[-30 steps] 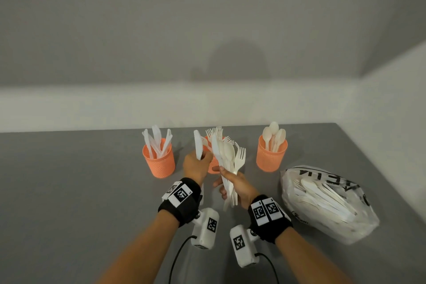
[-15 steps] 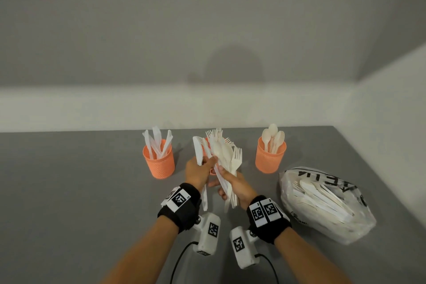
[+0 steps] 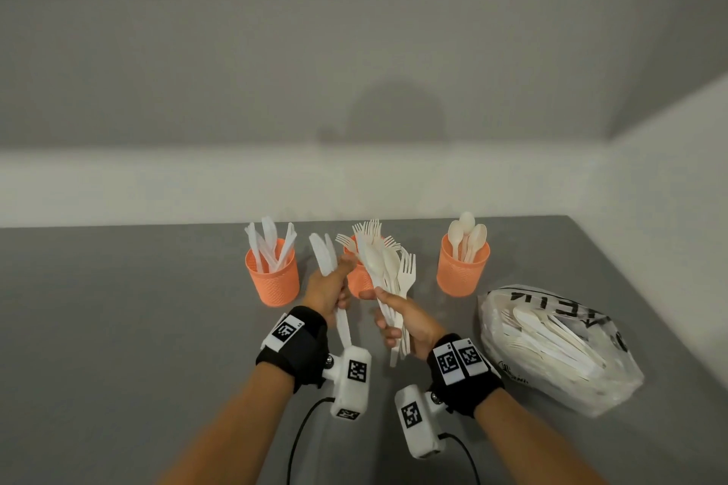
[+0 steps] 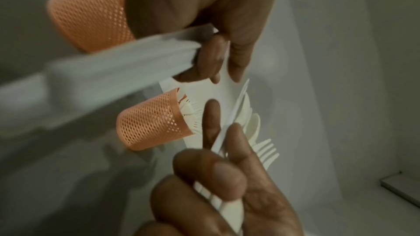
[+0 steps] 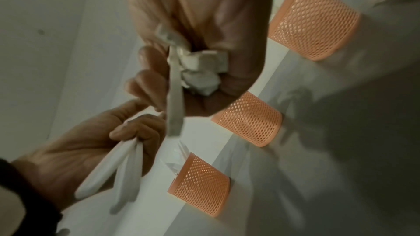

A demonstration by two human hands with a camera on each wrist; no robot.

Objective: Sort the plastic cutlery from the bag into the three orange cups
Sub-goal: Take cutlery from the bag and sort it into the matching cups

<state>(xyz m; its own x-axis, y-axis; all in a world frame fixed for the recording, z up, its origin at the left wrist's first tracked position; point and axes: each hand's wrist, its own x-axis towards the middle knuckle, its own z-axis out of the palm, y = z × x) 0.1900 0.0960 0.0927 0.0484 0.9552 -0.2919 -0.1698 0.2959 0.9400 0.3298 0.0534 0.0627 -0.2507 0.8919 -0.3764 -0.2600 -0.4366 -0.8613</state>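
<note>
Left hand (image 3: 329,283) fingers clenched round two knives (image 3: 323,254), apparently pulled out for the knife cup (image 3: 272,274) just left of them. Right hand (image 3: 405,321) fingers grasping a mixed bunch (image 3: 388,272) of forks and spoons, fanned for picking. Bag (image 3: 551,346) on bench (image 3: 118,327) right of those fingers, still holding cutlery.

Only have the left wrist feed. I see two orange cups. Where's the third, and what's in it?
Observer: The third cup stands to the right of the other two and holds only spoons.
Operator: Contents of the leftmost cup?
Observer: The left cup holds knives, standing upright.
Operator: Is the bag empty?
Observer: No. The bag lies on the table to the right of the right hand, with cutlery inside.
</note>
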